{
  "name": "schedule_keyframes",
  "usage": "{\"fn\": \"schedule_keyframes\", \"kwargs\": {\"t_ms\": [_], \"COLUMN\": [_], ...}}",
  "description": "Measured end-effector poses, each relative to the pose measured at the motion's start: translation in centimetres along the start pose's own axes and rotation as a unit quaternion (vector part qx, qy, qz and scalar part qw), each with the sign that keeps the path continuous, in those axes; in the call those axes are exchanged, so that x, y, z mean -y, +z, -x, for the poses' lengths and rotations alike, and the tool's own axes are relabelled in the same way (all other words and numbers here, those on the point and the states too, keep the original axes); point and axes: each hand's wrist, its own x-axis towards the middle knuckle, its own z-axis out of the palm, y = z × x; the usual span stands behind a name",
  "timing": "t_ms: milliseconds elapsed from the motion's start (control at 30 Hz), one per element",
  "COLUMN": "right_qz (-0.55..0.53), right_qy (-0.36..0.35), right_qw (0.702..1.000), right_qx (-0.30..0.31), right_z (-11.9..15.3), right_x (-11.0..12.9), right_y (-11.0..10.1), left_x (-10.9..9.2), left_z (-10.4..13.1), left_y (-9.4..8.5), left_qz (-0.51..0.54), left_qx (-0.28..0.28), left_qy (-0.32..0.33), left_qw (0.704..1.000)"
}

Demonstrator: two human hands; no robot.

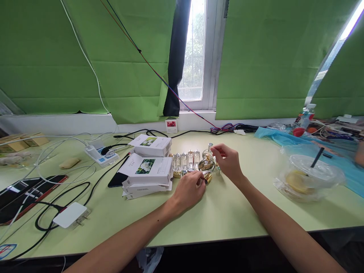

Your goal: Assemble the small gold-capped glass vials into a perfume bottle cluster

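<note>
My left hand (189, 189) rests low over the table with curled fingers, its thumb and index closed at a small shiny gold cap (208, 178). Just beyond that cap stands a round clear glass perfume bottle (206, 165) with a gold neck. My right hand (229, 161) hovers at the right of this bottle, thumb and fingertips pinched together; what they hold, if anything, is too small to tell. Several slim glass perfume bottles (184, 161) with metal tops stand in a row behind my left hand, which partly hides those in front.
White boxes with flower pictures (153, 169) are stacked left of the bottles. A power strip (101, 154), a white charger (71, 215), cables and a phone (25, 197) lie farther left. At right stand a bagged lidded cup (303, 176) with a straw and blue plastic sheeting (332, 161).
</note>
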Motion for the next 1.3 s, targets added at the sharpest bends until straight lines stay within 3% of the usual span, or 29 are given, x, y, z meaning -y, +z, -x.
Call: {"fn": "schedule_keyframes", "kwargs": {"t_ms": [133,333,567,967,1300], "right_qz": [0.002,0.018,-0.006,-0.052,-0.069], "right_qy": [-0.005,-0.022,-0.047,-0.078,-0.088], "right_qw": [1.0,1.0,0.996,0.982,0.975], "right_qx": [0.002,0.011,0.077,0.163,0.193], "right_z": [0.0,0.1,0.4,0.8,0.9], "right_x": [0.1,0.7,1.0,1.4,1.6], "right_y": [0.0,-0.1,-0.1,-0.4,-0.2], "left_x": [0.0,0.0,-0.1,-0.4,-0.1], "left_z": [0.0,0.0,0.1,0.3,0.0], "left_y": [-0.2,-0.6,-0.7,-0.8,-0.7], "left_qz": [0.041,0.08,0.09,0.085,0.089], "left_qx": [-0.035,-0.133,-0.207,-0.233,-0.252], "left_qy": [0.021,0.057,0.096,0.096,0.135], "left_qw": [0.998,0.986,0.969,0.964,0.954]}}
